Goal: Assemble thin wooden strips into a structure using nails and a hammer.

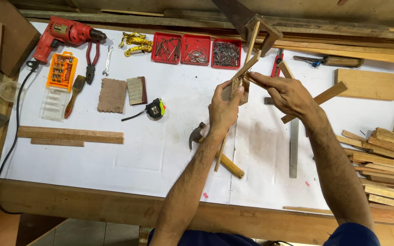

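A thin pale wooden strip frame (251,58) is being held up above the middle of the white-covered worktop (151,150), with a small brown sandpaper-like block (237,86) lying against it. The left hand (224,109) is gripping that block with thumb and fingers closed around it, while the right hand (286,93) is pinching the strip between pressed-together fingertips just beside it. Below them a wooden-handled claw hammer (215,152) and a long steel ruler (293,146) are lying on the worktop, with three red trays of nails (196,49) sitting farther back.
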